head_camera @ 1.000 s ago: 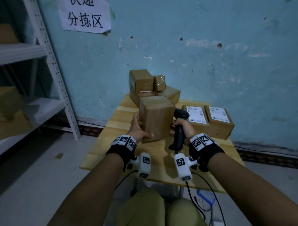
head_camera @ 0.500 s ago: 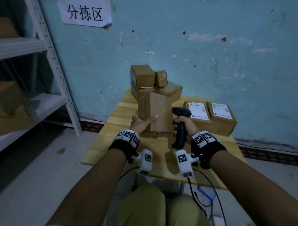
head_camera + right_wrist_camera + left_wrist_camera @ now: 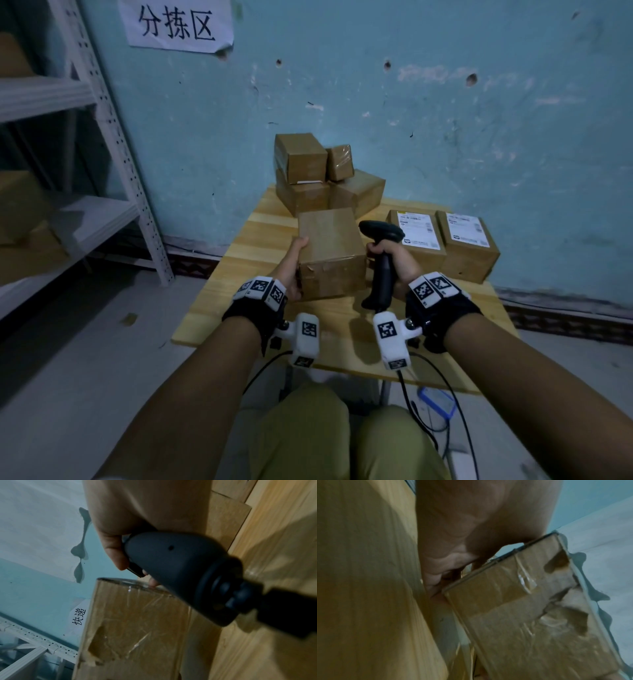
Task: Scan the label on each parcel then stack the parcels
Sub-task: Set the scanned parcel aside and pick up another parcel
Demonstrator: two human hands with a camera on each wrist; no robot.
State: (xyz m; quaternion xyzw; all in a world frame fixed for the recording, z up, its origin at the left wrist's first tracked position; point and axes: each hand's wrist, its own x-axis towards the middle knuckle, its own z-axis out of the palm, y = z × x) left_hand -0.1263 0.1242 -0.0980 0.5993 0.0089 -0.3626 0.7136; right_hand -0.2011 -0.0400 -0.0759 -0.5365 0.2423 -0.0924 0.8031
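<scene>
A brown taped parcel (image 3: 331,251) stands on the wooden table (image 3: 246,274) between my hands, with no label on the faces I see. My left hand (image 3: 295,263) holds its left side, thumb on the top edge; the left wrist view shows the parcel (image 3: 530,615) against my palm (image 3: 471,527). My right hand (image 3: 394,257) grips a black barcode scanner (image 3: 381,236) by its handle, just right of the parcel. In the right wrist view the scanner (image 3: 180,568) hangs over the parcel (image 3: 133,622). Two parcels with white labels (image 3: 416,229) (image 3: 468,230) lie at the right.
Several unlabelled brown boxes (image 3: 305,171) are piled at the table's back left against the blue wall. A white metal shelf rack (image 3: 113,137) stands at the left. Cables (image 3: 428,421) and a blue device (image 3: 437,401) lie on the floor under the table's right side.
My left hand has turned the parcel from standing tall to lying lower, a broad plain face now upward. The scanner hand has stayed beside it.
</scene>
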